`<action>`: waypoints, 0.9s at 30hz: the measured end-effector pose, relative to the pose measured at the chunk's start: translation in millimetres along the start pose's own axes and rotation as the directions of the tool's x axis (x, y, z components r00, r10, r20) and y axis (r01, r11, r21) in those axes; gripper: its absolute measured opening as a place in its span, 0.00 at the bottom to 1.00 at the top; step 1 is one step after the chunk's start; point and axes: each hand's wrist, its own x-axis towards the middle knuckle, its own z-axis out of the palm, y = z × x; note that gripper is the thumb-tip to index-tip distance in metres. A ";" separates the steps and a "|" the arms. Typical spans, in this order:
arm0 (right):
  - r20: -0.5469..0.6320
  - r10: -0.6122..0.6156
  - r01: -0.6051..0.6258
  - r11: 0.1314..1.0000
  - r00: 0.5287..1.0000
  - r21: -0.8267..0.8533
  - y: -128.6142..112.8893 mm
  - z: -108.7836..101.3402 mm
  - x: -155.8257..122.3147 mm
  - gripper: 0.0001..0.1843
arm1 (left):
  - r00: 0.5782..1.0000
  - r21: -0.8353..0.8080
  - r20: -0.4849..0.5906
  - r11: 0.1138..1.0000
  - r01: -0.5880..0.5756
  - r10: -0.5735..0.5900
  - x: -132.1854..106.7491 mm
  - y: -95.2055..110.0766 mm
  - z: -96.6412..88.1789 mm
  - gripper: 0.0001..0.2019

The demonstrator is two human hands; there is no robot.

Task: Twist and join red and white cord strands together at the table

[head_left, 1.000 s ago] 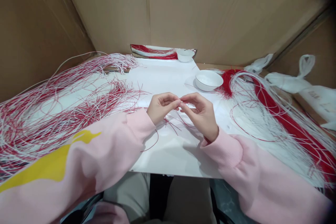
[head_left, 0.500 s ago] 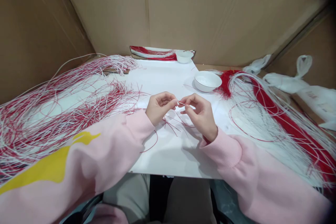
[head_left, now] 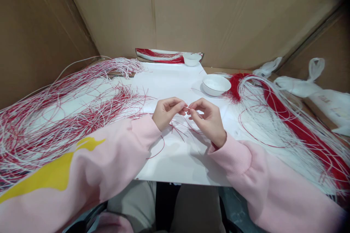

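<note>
Handling of the thin cord (head_left: pixel 187 107) looks to be partway through: it sits between the fingertips, over the middle of the bench (head_left: pixel 180 165), nearer the front edge than the far one. Mixed red-and-white cords (head_left: pixel 82 116) heap along the left edge and may be the handled share; the red hank (head_left: pixel 290 118) and white cords (head_left: pixel 284 153) along the right edge lie mostly sorted by colour and perhaps remain. No count is possible.

The left hand (head_left: pixel 168 113) pinches the cord between thumb and forefinger, other fingers curled. The right hand (head_left: pixel 208 121) pinches it likewise, its fingertips just beside the left's. Whether a knot or loop lies there is too small to tell. Loose red strands (head_left: pixel 172 126) lie below the hands; a white bowl (head_left: pixel 216 85) stands beyond the right hand, towards the far right corner.
</note>
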 end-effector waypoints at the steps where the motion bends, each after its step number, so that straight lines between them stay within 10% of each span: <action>1: 0.004 -0.001 0.001 1.000 1.000 -0.002 -0.2 -0.2 0.0 0.02 | 1.000 -0.002 0.001 1.000 0.000 0.000 -0.1 0.1 0.2 0.10; 27: -0.013 -0.003 0.003 1.000 1.000 -0.020 -1.7 -2.1 1.4 0.03 | 1.000 -0.016 0.007 1.000 0.003 -0.003 0.9 -0.2 -1.0 0.09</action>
